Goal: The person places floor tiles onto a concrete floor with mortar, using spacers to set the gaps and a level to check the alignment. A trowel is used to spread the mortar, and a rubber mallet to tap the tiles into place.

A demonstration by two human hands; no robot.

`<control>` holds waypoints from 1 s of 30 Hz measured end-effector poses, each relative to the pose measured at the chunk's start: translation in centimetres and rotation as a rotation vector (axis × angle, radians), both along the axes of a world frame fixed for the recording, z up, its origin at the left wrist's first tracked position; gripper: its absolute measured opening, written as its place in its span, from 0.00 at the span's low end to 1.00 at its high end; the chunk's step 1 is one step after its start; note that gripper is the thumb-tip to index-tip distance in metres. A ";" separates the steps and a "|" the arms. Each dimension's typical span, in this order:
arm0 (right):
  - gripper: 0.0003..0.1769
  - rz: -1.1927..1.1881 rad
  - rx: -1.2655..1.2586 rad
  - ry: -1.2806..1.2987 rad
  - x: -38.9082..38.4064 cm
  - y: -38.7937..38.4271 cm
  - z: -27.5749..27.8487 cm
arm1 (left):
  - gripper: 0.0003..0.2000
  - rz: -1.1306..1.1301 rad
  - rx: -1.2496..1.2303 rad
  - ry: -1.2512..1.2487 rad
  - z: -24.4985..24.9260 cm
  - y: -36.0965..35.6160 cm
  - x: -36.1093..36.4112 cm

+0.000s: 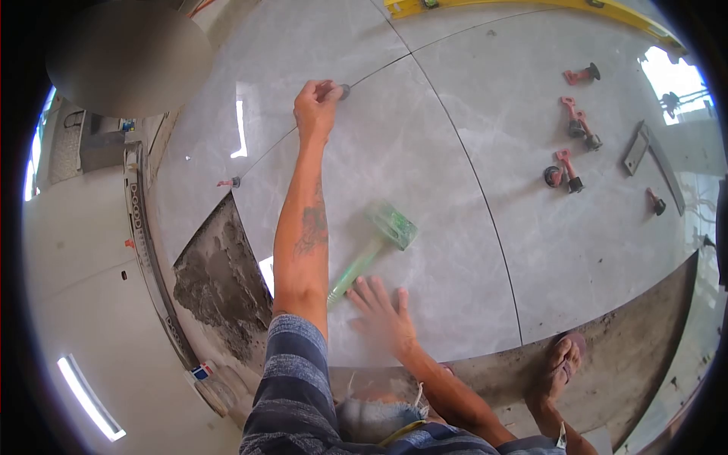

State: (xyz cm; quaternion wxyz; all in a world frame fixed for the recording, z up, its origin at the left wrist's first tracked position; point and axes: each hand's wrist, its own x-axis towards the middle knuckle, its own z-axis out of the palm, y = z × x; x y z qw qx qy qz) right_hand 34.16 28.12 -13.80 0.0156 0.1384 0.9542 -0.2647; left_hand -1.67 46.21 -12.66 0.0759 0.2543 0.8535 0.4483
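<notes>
My left hand (pixel 317 102) reaches out over the grey floor tiles (pixel 470 227), its fingers closed around a dark round-capped tile leveler (pixel 344 92) standing in the joint line. My right hand (pixel 385 322) rests on the tile with fingers spread, holding nothing. Just beyond its fingertips lies a green mallet (pixel 394 225), its handle pointing back toward me. Another red and black leveler (pixel 234 182) sits at the tile corner on the left, beside a patch of rough mortar (pixel 224 284).
Several loose red and black levelers (pixel 574 173) lie at the right, near a metal angle tool (pixel 637 152). A yellow level (pixel 523 6) crosses the far edge. A long straightedge (pixel 148 243) runs down the left. My foot (pixel 563 364) is at the lower right.
</notes>
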 end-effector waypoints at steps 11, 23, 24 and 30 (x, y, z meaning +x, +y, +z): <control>0.43 -0.207 -0.346 -0.065 2.8 8.9 0.9 | 0.36 0.198 -0.673 0.531 0.6 -23.6 5.8; 0.40 -0.329 0.158 -0.103 7.6 25.2 2.3 | 0.40 0.493 -0.979 0.162 -3.7 -21.2 2.8; 0.38 -0.314 0.123 -0.010 8.3 25.9 2.7 | 0.40 0.492 -0.981 0.175 -4.0 -22.1 3.0; 0.25 -0.774 0.261 0.189 14.0 32.9 2.3 | 0.41 0.343 -0.895 0.247 -2.0 -20.2 5.8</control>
